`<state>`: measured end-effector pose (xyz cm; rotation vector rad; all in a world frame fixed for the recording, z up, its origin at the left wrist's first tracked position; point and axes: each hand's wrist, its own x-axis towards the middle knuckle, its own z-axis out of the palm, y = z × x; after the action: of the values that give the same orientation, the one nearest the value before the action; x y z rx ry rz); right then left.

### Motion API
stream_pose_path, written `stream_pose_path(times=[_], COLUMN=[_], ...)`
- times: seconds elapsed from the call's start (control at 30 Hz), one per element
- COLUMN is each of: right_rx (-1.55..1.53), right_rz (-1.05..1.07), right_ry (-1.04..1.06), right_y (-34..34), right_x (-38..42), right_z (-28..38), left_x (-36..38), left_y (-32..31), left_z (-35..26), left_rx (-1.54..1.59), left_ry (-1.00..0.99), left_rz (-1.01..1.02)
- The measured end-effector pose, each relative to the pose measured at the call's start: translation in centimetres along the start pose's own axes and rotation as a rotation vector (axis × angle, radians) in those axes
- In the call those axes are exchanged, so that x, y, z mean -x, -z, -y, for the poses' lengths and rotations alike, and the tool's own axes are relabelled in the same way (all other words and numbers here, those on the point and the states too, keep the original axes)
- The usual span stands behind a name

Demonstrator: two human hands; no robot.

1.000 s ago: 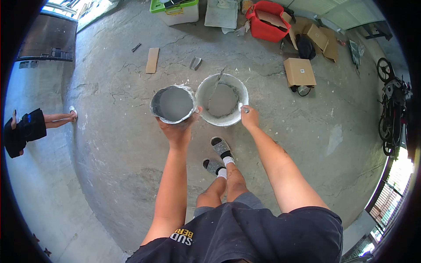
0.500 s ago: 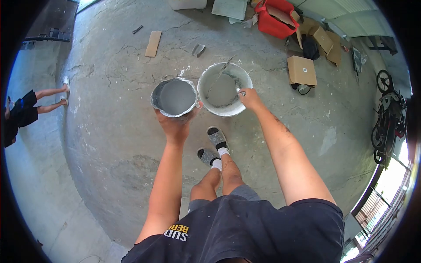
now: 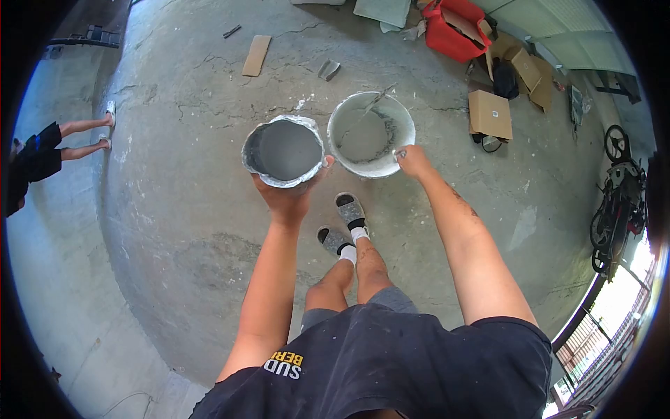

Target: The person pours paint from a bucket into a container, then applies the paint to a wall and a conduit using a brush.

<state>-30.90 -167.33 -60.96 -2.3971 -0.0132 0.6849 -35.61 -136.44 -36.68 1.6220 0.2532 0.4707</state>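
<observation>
My left hand (image 3: pixel 287 199) is wrapped around a small bucket (image 3: pixel 307 180) from below and the near side. Its rim is ragged and crusted silvery white, and smooth grey wet mix (image 3: pixel 285 150) fills the inside. Beside it on the right is a larger whitish bucket (image 3: pixel 338 155), with thicker grey mix inside and splatter on its walls. A thin mix-coated stick or rod (image 3: pixel 377 101) leans across its far rim. My right hand (image 3: pixel 413 161) is closed in a fist at this bucket's near right rim; the exact part in its fingers is partly hidden.
Cardboard strip (image 3: pixel 257 55) and a bent grey scrap (image 3: pixel 329 69) lie on the cracked concrete floor. Beyond are a red bin (image 3: pixel 455 31) and a cardboard box (image 3: pixel 490 115). A motorcycle (image 3: pixel 618 202) stands far right. Another person (image 3: pixel 42 160) is at far left.
The small bucket looks larger and nearer to me, raised slightly in my left hand. My right hand stays at the large bucket's rim, slightly farther right. The whole view has shifted a little.
</observation>
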Motion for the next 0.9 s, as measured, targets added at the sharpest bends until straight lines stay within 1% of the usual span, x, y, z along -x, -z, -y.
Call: stream_pose_path(times=[0.03, 0.1, 0.17, 0.23, 0.27, 0.33, 0.4, 0.43, 0.47, 0.53, 0.6, 0.7, 0.77, 0.8, 0.87, 0.9], right_rx=[0.028, 0.051, -0.11, -0.046, 0.011, -0.088, -0.287, -0.493, -0.704, -0.838, -0.928, -0.959, -0.941, -0.898, -0.836, -0.751], right_rz=[-0.001, -0.001, -0.115, -0.074, -0.038, -0.08, -0.154, -0.164, -0.17, -0.21, -0.25, -0.165, -0.098, -0.028, 0.063, 0.102], right_ry=[0.027, 0.062, 0.049, 0.032, 0.008, -0.104, -0.128, -0.143, -0.17, -0.177, -0.206, -0.194, -0.173, -0.137, -0.073, -0.027], right_y=[-0.3, -1.2, -1.4, -2.4, -3.2, -2.2, -3.7, -3.2, -2.5, -2.0, -0.2, 1.6, 2.5, 3.3, 4.2, 4.5], right_x=[0.5, 1.6, 3.6, 4.2, 4.4, 6.0, 6.7, 7.8, 8.8, 11.1, 13.6, 16.4, 17.6, 18.2, 18.7, 18.7], right_z=[0.1, 0.8, 2.0, 0.8, 0.4, 3.4, 1.8, 2.9, 3.8, 4.8, 8.4, 11.3, 13.9, 15.1, 17.5, 19.1], left_x=[0.0, 0.0, 0.1, 0.5, 0.9, 1.4, 2.3, 2.8, 3.0, 4.1, 5.2, 6.3, 6.8, 7.4, 8.6, 9.3], left_y=[0.7, 2.4, 4.1, 5.4, 6.5, 8.8, 10.8, 11.9, 12.9, 16.4, 19.8, 22.6, 24.4, 26.3, 29.9, 31.9], left_z=[0.2, 1.1, 0.8, 0.4, 0.3, -0.8, -2.9, -4.0, -5.1, -7.4, -9.8, -18.0, -22.8, -23.9, -26.5, -27.6], left_rx=[-0.006, -0.145, -0.195, -0.248, -0.144, -0.063, -0.139, -0.173, -0.174, -0.218, -0.273, -0.24, 0.262, 0.352, 0.336, 0.327], left_ry=[-0.003, -0.07, -0.06, -0.049, 0.039, 0.109, 0.031, 0.002, 0.028, 0.007, -0.013, -0.06, 0.032, -0.034, -0.072, -0.092], left_rz=[-0.002, 0.001, -0.004, -0.03, -0.059, -0.117, -0.191, -0.229, -0.234, -0.273, -0.323, -0.442, -0.506, -0.522, -0.584, -0.62])
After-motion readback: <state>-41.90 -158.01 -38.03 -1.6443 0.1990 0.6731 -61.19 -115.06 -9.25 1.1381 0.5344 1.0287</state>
